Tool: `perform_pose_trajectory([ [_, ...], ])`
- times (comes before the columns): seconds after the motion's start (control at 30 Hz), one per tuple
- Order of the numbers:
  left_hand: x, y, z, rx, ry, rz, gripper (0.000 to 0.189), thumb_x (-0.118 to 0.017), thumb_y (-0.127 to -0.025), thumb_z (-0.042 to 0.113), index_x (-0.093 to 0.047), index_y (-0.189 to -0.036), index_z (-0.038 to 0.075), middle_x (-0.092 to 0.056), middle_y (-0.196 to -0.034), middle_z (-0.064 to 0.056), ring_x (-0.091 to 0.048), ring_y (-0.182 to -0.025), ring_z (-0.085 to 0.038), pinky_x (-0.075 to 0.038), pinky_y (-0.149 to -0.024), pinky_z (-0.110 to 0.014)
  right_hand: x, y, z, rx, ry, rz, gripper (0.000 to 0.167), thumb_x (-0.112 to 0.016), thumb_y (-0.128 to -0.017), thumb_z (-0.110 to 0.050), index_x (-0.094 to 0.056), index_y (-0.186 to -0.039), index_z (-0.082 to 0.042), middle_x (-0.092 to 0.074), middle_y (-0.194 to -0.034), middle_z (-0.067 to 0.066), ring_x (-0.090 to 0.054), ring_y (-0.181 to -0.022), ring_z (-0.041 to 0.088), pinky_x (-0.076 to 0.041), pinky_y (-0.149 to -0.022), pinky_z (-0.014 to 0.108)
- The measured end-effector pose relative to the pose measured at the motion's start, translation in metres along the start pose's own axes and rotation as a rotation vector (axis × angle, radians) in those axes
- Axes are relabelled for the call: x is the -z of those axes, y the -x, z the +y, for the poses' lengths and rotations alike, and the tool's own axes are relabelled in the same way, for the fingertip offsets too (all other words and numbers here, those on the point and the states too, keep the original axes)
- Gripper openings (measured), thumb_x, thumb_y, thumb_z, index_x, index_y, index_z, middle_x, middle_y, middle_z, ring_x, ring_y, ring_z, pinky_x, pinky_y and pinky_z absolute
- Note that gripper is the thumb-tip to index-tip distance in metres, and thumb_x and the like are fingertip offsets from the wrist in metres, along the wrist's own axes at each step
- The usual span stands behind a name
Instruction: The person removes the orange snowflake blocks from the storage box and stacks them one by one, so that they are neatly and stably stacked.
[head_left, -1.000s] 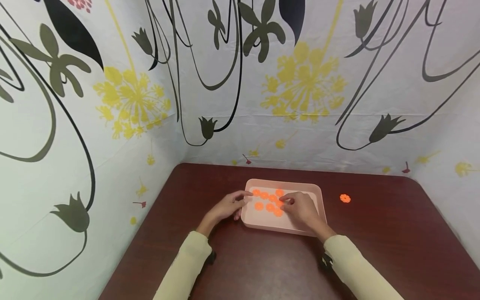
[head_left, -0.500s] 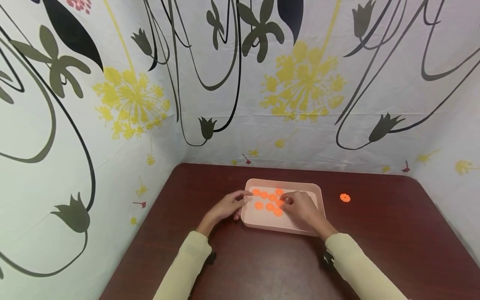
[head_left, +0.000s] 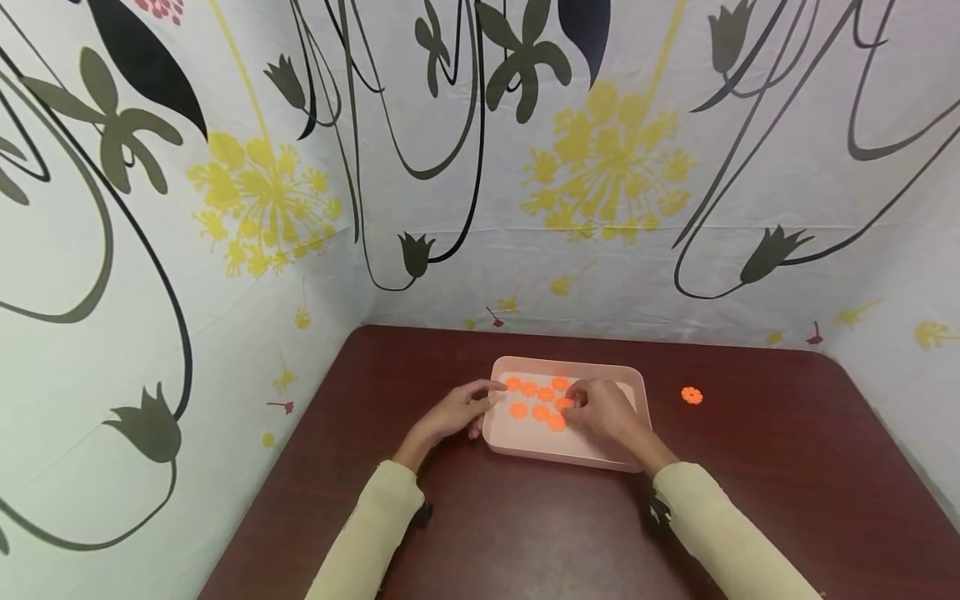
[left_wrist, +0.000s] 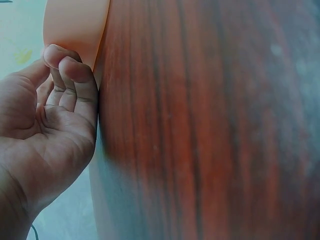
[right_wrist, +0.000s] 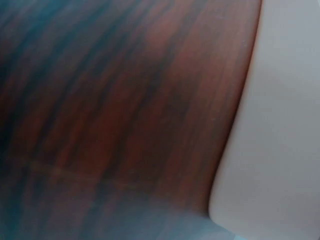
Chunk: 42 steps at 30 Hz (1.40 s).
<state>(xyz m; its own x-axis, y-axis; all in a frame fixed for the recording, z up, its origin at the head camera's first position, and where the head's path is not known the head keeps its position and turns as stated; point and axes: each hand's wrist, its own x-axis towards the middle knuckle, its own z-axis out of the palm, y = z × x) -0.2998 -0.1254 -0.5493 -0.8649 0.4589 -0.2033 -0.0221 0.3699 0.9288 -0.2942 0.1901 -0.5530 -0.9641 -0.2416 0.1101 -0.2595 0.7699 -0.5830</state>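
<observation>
A shallow pink tray (head_left: 525, 454) lies on the dark red-brown table. Inside it are several flat orange flower-shaped pieces (head_left: 518, 411), grouped toward the left and middle. My left hand (head_left: 453, 411) holds the tray's left end, index finger reaching over the rim; in the left wrist view its curled fingers (left_wrist: 75, 72) meet the tray wall (left_wrist: 77, 22). Over the tray, my right hand (head_left: 606, 410) pinches one orange flower-shaped piece (head_left: 563, 404) between thumb and index finger, hiding part of it. The right wrist view shows the tray's outer wall (right_wrist: 270, 135) but no fingers.
One more orange flower-shaped piece (head_left: 692, 396) lies on the table (head_left: 780, 467), right of the tray. A patterned cloth (head_left: 450, 308) with printed flowers hangs along the table's back and sides.
My right hand has shifted slightly to the right, and more of the piece at its fingertips shows. The left hand and tray have stayed in place.
</observation>
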Motion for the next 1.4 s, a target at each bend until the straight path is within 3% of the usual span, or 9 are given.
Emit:
perform_pose_trajectory([
  [0.37, 0.0, 0.0, 0.001, 0.017, 0.008, -0.001, 0.035, -0.054, -0.112, 0.022, -0.062, -0.145, 0.026, -0.058, -0.065, -0.003, -0.055, -0.052, -0.015, -0.052, -0.053, -0.027, 0.004, 0.006, -0.005, -0.032, -0.04, 0.052, 0.033, -0.09, -0.083, -0.033, -0.071, -0.097, -0.01, -0.061, -0.074, -0.003, -0.053, -0.065, 0.012, -0.042, -0.059, 0.025],
  [0.5, -0.002, 0.001, 0.002, 0.008, 0.011, -0.001, 0.035, -0.053, -0.112, 0.022, -0.062, -0.146, 0.024, -0.058, -0.065, -0.003, -0.054, -0.052, -0.014, -0.051, -0.054, -0.027, 0.007, 0.014, -0.003, -0.01, -0.041, 0.125, 0.036, -0.091, -0.081, -0.033, -0.07, -0.098, -0.009, -0.06, -0.072, -0.004, -0.052, -0.064, 0.01, -0.042, -0.061, 0.025],
  [0.7, -0.001, 0.002, 0.003, 0.006, 0.007, 0.005, 0.035, -0.054, -0.112, 0.023, -0.062, -0.146, 0.022, -0.057, -0.064, -0.003, -0.054, -0.052, -0.015, -0.051, -0.054, -0.028, 0.018, 0.023, -0.001, 0.099, -0.063, 0.267, 0.034, -0.096, -0.073, -0.021, -0.07, -0.092, -0.009, -0.057, -0.068, -0.004, -0.049, -0.063, 0.009, -0.042, -0.062, 0.023],
  [0.9, -0.001, 0.001, 0.002, 0.023, 0.012, 0.015, 0.033, -0.056, -0.111, 0.025, -0.064, -0.143, 0.025, -0.057, -0.064, -0.003, -0.054, -0.052, -0.016, -0.051, -0.054, -0.027, 0.036, 0.038, -0.001, 0.058, -0.015, 0.314, 0.031, -0.089, -0.076, -0.02, -0.069, -0.098, -0.013, -0.056, -0.07, -0.004, -0.049, -0.062, 0.009, -0.039, -0.06, 0.024],
  [1.17, -0.001, 0.0, 0.0, 0.019, 0.02, 0.012, 0.033, -0.057, -0.111, 0.026, -0.064, -0.143, 0.024, -0.057, -0.065, -0.003, -0.054, -0.052, -0.016, -0.051, -0.054, -0.027, 0.055, 0.055, 0.016, 0.02, 0.03, 0.338, 0.028, -0.085, -0.081, -0.022, -0.068, -0.101, -0.013, -0.053, -0.071, -0.004, -0.045, -0.061, 0.008, -0.037, -0.057, 0.023],
  [1.4, -0.001, 0.0, -0.001, 0.018, 0.013, 0.012, 0.034, -0.057, -0.111, 0.026, -0.063, -0.144, 0.023, -0.057, -0.064, -0.003, -0.054, -0.052, -0.016, -0.051, -0.053, -0.027, 0.067, 0.065, 0.037, 0.056, 0.015, 0.381, 0.027, -0.084, -0.078, -0.016, -0.069, -0.101, -0.013, -0.056, -0.073, -0.004, -0.047, -0.065, 0.002, -0.037, -0.058, 0.021],
])
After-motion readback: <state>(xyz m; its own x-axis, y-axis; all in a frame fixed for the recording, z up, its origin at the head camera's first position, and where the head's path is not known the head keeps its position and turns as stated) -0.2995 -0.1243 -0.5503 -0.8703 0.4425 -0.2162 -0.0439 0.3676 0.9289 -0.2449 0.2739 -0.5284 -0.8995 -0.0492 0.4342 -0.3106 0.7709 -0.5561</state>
